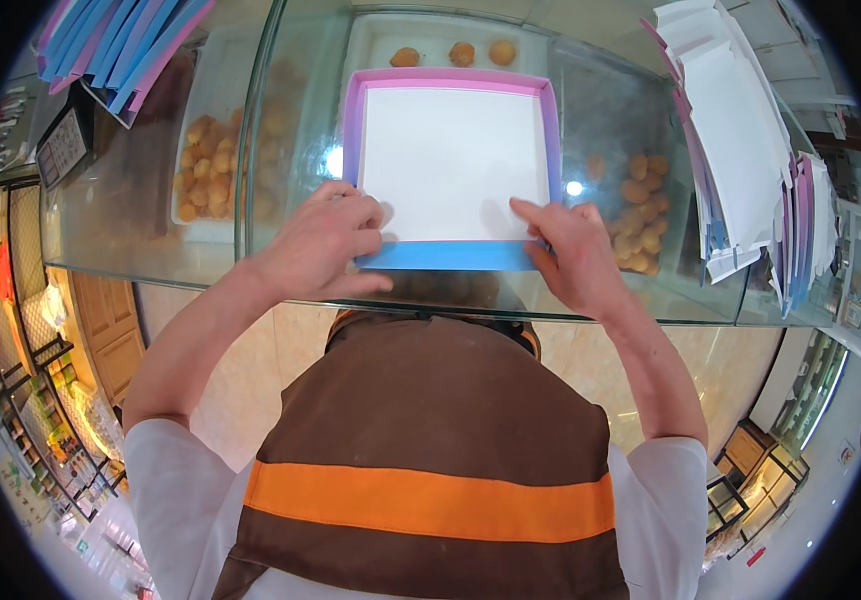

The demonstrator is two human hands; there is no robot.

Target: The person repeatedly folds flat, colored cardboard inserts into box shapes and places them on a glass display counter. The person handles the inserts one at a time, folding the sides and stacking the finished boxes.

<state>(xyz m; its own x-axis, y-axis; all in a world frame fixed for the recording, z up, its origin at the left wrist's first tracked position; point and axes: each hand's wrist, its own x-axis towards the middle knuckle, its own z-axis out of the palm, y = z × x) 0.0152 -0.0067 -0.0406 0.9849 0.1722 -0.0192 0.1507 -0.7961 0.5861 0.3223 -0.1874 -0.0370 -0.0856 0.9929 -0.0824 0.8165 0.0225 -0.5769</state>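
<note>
A shallow cardboard box (451, 160), open at the top, rests on the glass counter in front of me. Its inside is white, the far wall is pink-purple and the near wall blue. My left hand (326, 240) is at the near left corner, fingers bent over the edge and thumb low by the blue wall. At the near right corner, my right hand (576, 250) grips the wall, forefinger over the inside and thumb against the blue face. Both lower corners are partly covered by my fingers.
Under the glass counter (301, 270) lie trays of round golden-brown pastries (213, 165), with more pastries (641, 215) on the right. Stacked folded blue and pink cardboard (121, 45) stands far left beside a dark device (66, 145). A tall stack of white cardboard (731, 130) stands right.
</note>
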